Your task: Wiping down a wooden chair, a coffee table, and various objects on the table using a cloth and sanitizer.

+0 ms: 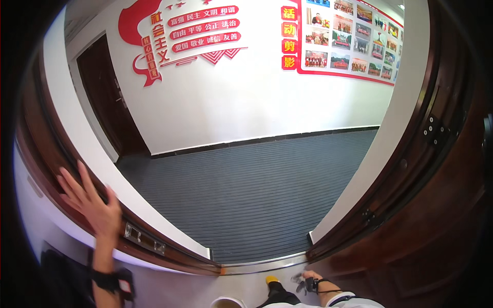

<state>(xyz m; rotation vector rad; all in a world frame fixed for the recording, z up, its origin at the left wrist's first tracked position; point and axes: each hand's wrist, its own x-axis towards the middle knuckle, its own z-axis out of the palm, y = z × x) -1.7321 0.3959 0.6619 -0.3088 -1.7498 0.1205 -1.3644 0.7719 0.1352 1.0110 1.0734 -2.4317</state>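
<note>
Fingers spread, my left hand (pixel 94 204) is at the dark brown wooden door frame (pixel 50 131) on the left, above its metal strike plate (pixel 144 238); whether the palm touches the wood cannot be told. A black strap with a device circles the left wrist. Low in the view, my right hand (pixel 311 274) is beside the open wooden door (pixel 435 231), near the metal threshold (pixel 265 266). Something small and greyish shows at its fingers, blurred, and a black device is strapped at that wrist; whether the hand grips anything is unclear.
Beyond the doorway lies a corridor with ribbed grey-blue carpet (pixel 250 192), a white wall with red signs and photos, and a closed dark door (pixel 111 96) at left. A round container (pixel 227 302) stands at the bottom edge, near a yellow-tipped shoe (pixel 272 278).
</note>
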